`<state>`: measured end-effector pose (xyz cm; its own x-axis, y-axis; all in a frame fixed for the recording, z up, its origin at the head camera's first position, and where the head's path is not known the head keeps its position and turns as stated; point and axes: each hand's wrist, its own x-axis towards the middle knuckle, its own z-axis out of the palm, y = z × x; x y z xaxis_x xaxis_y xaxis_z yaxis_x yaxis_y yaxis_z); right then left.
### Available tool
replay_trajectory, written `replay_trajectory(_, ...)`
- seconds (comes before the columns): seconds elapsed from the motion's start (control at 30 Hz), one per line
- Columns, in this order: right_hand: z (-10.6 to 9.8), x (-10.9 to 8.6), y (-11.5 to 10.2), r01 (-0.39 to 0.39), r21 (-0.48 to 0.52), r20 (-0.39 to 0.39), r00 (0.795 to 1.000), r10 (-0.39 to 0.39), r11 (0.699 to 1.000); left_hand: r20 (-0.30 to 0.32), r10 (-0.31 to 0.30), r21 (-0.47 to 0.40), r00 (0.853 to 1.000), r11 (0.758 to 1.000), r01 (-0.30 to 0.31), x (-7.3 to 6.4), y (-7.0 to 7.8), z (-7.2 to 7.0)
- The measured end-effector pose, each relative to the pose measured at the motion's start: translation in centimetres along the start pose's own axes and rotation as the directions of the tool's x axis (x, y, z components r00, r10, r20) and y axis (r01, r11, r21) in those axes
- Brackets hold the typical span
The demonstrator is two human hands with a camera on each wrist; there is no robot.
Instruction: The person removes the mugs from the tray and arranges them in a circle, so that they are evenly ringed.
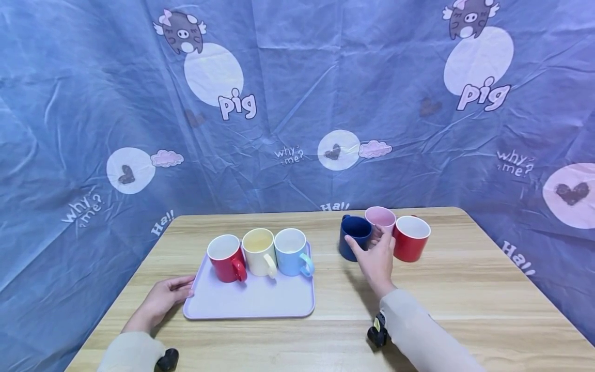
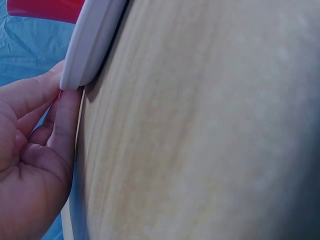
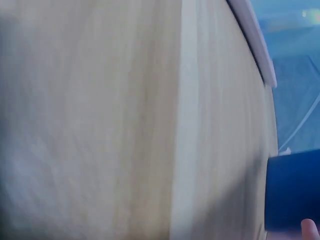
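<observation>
My left hand [image 1: 162,299] is at the left edge of a pale lilac tray [image 1: 251,305], and in the left wrist view its fingertips pinch the tray's rim. On the tray stand a red mug [image 1: 225,268], a cream mug [image 1: 255,261] and a light blue mug [image 1: 289,261], all upright in a row. Over to the right, my right hand [image 1: 377,261] holds a navy mug [image 1: 347,247], thumb on its near side and fingers at its right side. A pink mug [image 1: 378,214] stands just behind those fingers. Another red mug [image 1: 409,248] is to their right.
The wooden table [image 1: 344,330] carries everything. A blue curtain [image 1: 288,103] with printed pigs hangs along its back and sides. Dark wrist devices [image 1: 377,333] sit at both sleeves. The pink mug and right red mug stand close together.
</observation>
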<state>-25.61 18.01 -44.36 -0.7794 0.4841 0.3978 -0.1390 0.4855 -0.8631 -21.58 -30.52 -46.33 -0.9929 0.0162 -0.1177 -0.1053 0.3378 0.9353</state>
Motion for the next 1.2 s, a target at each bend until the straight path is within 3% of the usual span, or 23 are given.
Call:
replay_trajectory(0.23,0.3,-1.6,-1.6,0.057,0.118,0.062,0.996,-0.065,0.991,-0.004,-0.002,-0.004,1.000,1.000,0.002,0.0,-0.1,-0.1)
replay_trajectory(0.4,0.9,-3.0,-2.3,0.032,0.166,0.214,0.974,-0.067,0.986,-0.001,0.006,0.005,1.000,1.000,-0.006,-0.1,0.0,-0.1)
replay_trajectory(0.57,1.6,-4.1,-2.5,-0.068,0.208,0.423,0.906,-0.027,0.976,0.001,0.006,-0.004,1.000,1.000,-0.006,-0.1,0.1,-0.1)
replay_trajectory(0.67,1.9,-4.5,-2.5,-0.121,0.221,0.506,0.862,-0.008,0.968,-0.008,-0.005,-0.019,1.000,1.000,0.005,-0.1,0.1,0.0)
replay_trajectory(0.87,2.6,-5.0,-2.9,-0.149,0.242,0.612,0.790,-0.032,0.959,-0.009,-0.002,0.005,1.000,1.000,0.002,0.0,-0.1,-0.1)
replay_trajectory(1.1,3.1,-4.9,-3.1,-0.120,0.238,0.702,0.707,-0.085,0.964,-0.010,-0.002,0.000,1.000,1.000,0.002,0.1,-0.2,-0.1)
replay_trajectory(1.2,3.3,-4.6,-3.0,-0.164,0.275,0.746,0.659,-0.103,0.947,-0.007,-0.005,0.000,1.000,1.000,0.005,0.1,-0.2,-0.1)
